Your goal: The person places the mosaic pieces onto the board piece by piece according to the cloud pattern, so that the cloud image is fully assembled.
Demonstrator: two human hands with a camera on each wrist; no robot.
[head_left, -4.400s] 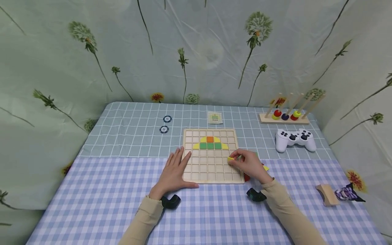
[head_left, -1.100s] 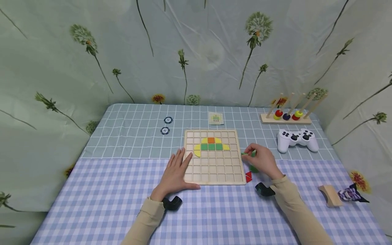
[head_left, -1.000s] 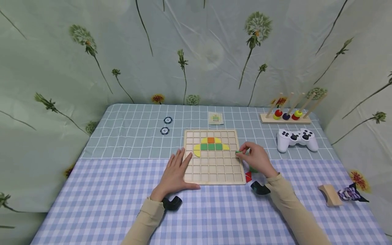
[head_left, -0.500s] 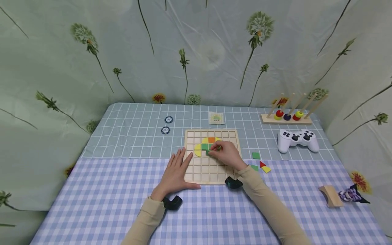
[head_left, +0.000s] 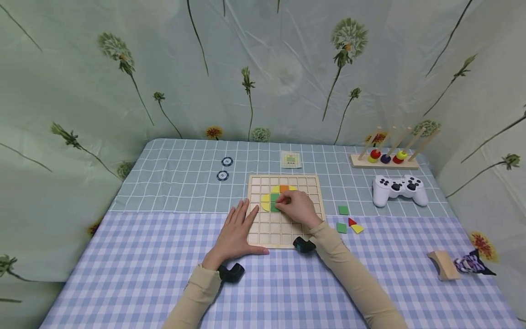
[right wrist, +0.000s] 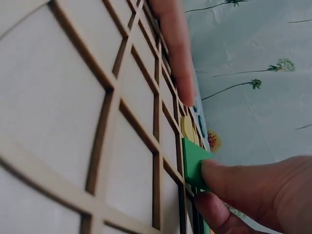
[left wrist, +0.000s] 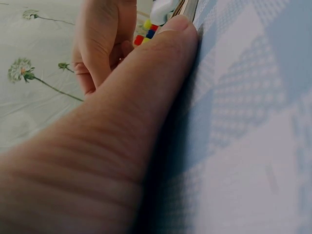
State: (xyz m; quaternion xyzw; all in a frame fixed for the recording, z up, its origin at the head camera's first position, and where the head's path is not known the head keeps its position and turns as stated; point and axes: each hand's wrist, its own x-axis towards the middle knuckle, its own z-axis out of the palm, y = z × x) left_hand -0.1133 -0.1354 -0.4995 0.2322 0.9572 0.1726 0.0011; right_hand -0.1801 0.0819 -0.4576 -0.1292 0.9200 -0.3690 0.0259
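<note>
My right hand (head_left: 300,208) pinches a green square tile (right wrist: 194,161) between thumb and finger, over the wooden grid board (head_left: 287,242). In the right wrist view the tile stands tilted against a grid cell, beside a yellow rounded tile (right wrist: 186,127). My left hand (head_left: 234,230) lies spread on the board's left edge, its thumb along the front corner. On the board sit an orange square (head_left: 284,188), a green square (head_left: 274,197) and yellow rounded pieces (head_left: 265,205). My right hand hides the tiles further right in that row.
Right of the board lie green squares (head_left: 343,210), a red triangle (head_left: 352,222) and a yellow piece (head_left: 357,229). Behind it is a pattern card (head_left: 291,160). Round chips (head_left: 223,175), a bead rack (head_left: 384,161), a game controller (head_left: 400,189) and a wooden arch block (head_left: 444,265) stand around.
A yellow rounded piece now sits in the row below the left one. My right hand has carried a green tile from the board's right side leftward to that piece. The left hand stays.
</note>
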